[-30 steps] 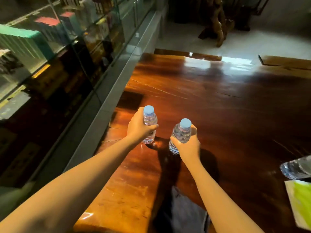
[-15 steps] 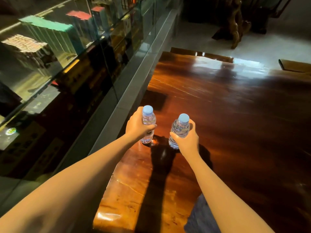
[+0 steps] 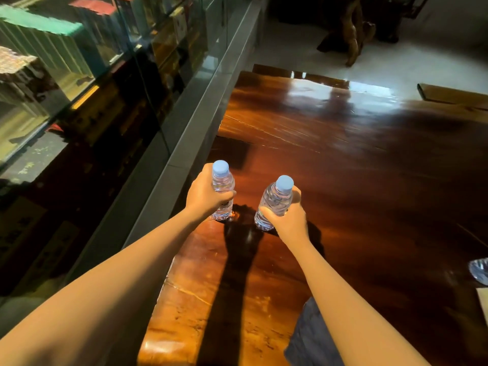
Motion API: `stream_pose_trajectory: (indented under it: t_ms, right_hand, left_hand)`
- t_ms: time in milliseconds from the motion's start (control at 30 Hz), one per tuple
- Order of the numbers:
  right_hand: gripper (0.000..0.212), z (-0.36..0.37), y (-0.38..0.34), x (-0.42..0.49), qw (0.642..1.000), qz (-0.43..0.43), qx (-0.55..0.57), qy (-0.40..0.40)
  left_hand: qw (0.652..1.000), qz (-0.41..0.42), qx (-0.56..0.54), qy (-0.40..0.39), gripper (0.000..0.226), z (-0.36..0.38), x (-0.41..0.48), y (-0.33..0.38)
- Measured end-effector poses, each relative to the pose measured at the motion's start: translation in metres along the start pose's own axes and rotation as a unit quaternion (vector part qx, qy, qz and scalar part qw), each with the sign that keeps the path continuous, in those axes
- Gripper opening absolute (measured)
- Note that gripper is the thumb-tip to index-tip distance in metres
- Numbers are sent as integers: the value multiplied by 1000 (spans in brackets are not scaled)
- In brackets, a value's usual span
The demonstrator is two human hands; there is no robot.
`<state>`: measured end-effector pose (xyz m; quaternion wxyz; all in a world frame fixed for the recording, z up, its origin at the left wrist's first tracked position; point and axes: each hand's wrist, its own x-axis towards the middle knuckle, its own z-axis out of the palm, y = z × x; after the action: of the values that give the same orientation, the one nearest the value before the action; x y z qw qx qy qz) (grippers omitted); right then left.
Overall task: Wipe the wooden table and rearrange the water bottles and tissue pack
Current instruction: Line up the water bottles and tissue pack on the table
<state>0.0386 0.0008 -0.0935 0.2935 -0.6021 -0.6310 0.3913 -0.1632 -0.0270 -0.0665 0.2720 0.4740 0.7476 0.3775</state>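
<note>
Head view — items as seen.

Tabletop [image 3: 356, 180]: dark, glossy wood, filling the centre and right of the frame; bright window glare at its far end, upper centre.

Left hand [image 3: 204, 198]: centre of frame, fingers wrapped around the left water bottle [image 3: 223, 190], thumb across its front. Bottle is clear with a pale blue cap, upright, its base at or just on the tabletop near the table's left edge; contact cannot be told for certain.

Right hand [image 3: 289, 220]: just right of the left hand, closed around the right water bottle [image 3: 276, 200] from behind and below. Same clear body and pale blue cap, tilted slightly to the right, its base close to the surface. The two bottles stand side by side, apart, with dark shadows of hands and forearms running toward the lower edge of the frame.

Third bottle [image 3: 479, 270]: clear plastic, only partly in frame at the right edge, lying on the tabletop.

Pale flat item [image 3: 483, 299]: corner only, right edge below the third bottle — too little shows to name it.

Glass display cabinet [image 3: 79, 101]: left side of frame, with boxed goods on shelves, a grey ledge [image 3: 184, 143] running along the table's left edge.

Blue-grey cloth [image 3: 309, 339]: lower centre, beside the right forearm.
</note>
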Motion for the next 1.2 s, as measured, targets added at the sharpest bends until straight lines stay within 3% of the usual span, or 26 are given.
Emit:
stream_pose_trajectory:
  t_ms: [300,400,467,533,600,700,800,933,1033,1200]
  right_hand:
    - [82,-6,5,-2,998,-32,25,-46]
    - [94,-15,12,-2,995,-34,45,-80]
    - [102,-26,23,-3,995,-20,22,-99]
    - [101,-44,40,-5,995,-2,-10,-101]
    - [96,-62,57,-7,994,25,-30,-99]
    - [85,-105,88,-14,993,77,-18,-91]
    - [78,-153,116,-26,991,101,-22,-88]
    - [71,-221,149,-46,988,123,-69,-61]
    - [64,-276,173,-60,983,138,-112,-46]
    - [60,-364,208,-78,965,162,-208,-13]
  left_hand:
    - [997,-13,-72,5,82,4,-19,-4]
    - [994,-97,-51,19,94,13,-34,-6]
    - [980,-189,-36,53,78,25,-50,-1]
    - [964,-257,-39,60,43,40,-69,9]
    - [961,-271,-61,-4,20,58,-86,21]
    - [950,-286,-27,-123,25,102,-103,52]
    - [952,-229,19,-202,36,150,-107,87]
    - [950,-110,95,-275,36,213,-113,140]
    - [933,-31,154,-325,33,264,-120,179]
    - [895,71,225,-378,51,343,-130,238]
